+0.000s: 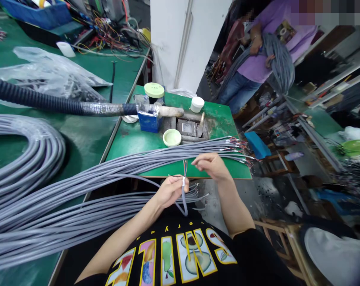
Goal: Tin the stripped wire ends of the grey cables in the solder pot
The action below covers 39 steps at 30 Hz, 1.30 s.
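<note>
Holding: left hand [169, 191] closes its grip around one grey cable [184, 195] just below the stripped end, near the chest and off the near edge of the bench [215, 119].
Handling: the cable looks light, limp and smooth-jacketed, so it would likely sag unless pinched close to the end; the thin coloured wires [185, 166] look delicate.
Hold point: on the jacket right under the white sleeve.
Axis: the cable end stands roughly upright, wires pointing far and up, the tail looping down and left.
Right hand [211, 163]: fingertips pinched narrow beside the wire tips; whether they touch is unclear.
Around: cable bundle [156, 159] lies left to right across the bench; blue box [150, 120] and pale green lid [172, 137] farther off.
</note>
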Motion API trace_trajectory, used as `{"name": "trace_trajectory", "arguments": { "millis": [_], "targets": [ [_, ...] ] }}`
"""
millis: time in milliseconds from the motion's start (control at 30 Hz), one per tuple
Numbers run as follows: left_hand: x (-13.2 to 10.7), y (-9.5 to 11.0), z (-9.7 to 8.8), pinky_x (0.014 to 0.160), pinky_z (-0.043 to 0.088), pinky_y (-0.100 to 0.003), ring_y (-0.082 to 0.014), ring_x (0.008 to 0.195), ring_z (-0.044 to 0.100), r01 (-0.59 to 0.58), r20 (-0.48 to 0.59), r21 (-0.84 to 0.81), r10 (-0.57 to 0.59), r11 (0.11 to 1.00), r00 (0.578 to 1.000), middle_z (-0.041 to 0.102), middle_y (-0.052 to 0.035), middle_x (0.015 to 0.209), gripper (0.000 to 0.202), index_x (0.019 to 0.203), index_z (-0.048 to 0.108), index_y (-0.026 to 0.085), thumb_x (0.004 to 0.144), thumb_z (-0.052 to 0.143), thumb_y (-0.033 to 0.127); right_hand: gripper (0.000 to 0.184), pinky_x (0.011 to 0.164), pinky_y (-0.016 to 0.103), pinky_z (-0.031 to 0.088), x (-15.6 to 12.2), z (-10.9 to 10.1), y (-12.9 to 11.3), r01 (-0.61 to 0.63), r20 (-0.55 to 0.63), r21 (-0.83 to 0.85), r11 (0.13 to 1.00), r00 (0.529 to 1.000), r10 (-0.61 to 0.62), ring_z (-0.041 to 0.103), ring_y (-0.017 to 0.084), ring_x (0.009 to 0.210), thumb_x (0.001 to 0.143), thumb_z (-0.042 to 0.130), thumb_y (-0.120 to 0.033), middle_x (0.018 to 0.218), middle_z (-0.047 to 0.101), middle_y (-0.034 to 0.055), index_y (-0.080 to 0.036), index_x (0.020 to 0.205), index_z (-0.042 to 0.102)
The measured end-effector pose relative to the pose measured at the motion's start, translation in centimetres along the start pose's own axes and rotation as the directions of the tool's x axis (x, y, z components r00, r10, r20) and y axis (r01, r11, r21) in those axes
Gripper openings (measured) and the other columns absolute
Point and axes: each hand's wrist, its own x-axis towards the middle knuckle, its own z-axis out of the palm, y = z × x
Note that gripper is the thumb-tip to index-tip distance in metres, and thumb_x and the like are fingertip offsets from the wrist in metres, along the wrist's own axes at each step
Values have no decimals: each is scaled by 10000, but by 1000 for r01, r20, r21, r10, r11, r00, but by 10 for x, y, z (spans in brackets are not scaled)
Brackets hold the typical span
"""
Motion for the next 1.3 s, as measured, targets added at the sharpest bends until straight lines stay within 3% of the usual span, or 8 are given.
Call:
{"name": "trace_trajectory", "arguments": {
  "millis": [133, 533, 700, 833, 1000, 1067, 1233, 1300],
  "targets": [
    [2, 2, -2, 552, 298, -243, -89, 521, 446, 47, 32, -3, -47, 999, 998, 551, -15, 526, 367, 665, 656, 95, 625, 813, 424, 161, 550, 233, 440, -3, 16, 10, -112, 147, -45, 993, 982, 117, 552, 98, 557, 601, 785, -295, 643, 680, 2, -189, 720, 765],
    [4, 16, -6, 547, 339, -222, -81, 546, 423, -118, 7, -175, 120, 978, 993, 473, 25, 527, 270, 686, 626, 133, 700, 773, 359, 79, 576, 267, 502, -5, 32, 29, 205, -113, -218, 954, 966, -234, 596, 124, 576, 740, 701, -269, 682, 699, -1, -231, 776, 759],
    [7, 23, -9, 563, 402, -211, -80, 556, 475, -132, -57, -223, 122, 966, 991, 513, 28, 552, 249, 730, 633, 137, 684, 787, 326, 239, 816, 375, 533, -17, 27, 28, 579, 167, -597, 556, 767, -619, 641, 184, 891, 858, 558, -196, 945, 727, 40, -266, 1033, 704],
    [12, 28, -9, 538, 421, -177, -61, 549, 501, -166, -115, -215, 144, 962, 983, 558, 21, 593, 250, 664, 616, 125, 682, 786, 307, 284, 937, 411, 499, -19, 28, 31, 755, 538, -632, 175, 590, -602, 538, 209, 1173, 882, 514, -203, 1237, 638, 58, -288, 1105, 669],
    [12, 31, -5, 558, 461, -213, -89, 574, 576, -265, -170, 67, 273, 962, 947, 662, -10, 700, 256, 930, 696, 158, 762, 715, 349, 286, 950, 424, 495, -3, 21, 22, 759, 507, -644, 94, 515, -691, 558, 217, 1165, 887, 557, -273, 1156, 681, 36, -314, 1162, 624],
    [7, 35, -5, 647, 489, -252, -121, 674, 625, -402, -136, 385, 482, 831, 866, 701, -34, 756, 218, 982, 701, 175, 798, 679, 289, 294, 944, 427, 497, 11, 15, 11, 705, 353, -679, 204, 557, -752, 589, 218, 1123, 893, 547, -263, 1126, 691, 35, -308, 1177, 613],
    [-9, 47, -7, 676, 472, -291, -138, 673, 631, -607, 341, 795, 832, -5, 438, 714, -15, 720, 205, 914, 711, 215, 759, 643, 99, 204, 883, 375, 512, 57, 4, -5, 519, -8, -692, 501, 690, -724, 648, 196, 973, 918, 501, -296, 1012, 712, 44, -252, 1023, 671],
    [-13, 46, -9, 623, 453, -285, -137, 610, 615, -570, 441, 810, 782, -136, 440, 701, -14, 672, 178, 880, 710, 222, 755, 635, 119, 201, 853, 357, 521, 75, 4, -3, 468, -51, -666, 581, 748, -662, 664, 194, 925, 910, 513, -343, 941, 724, 43, -239, 968, 675]
  ]
}}
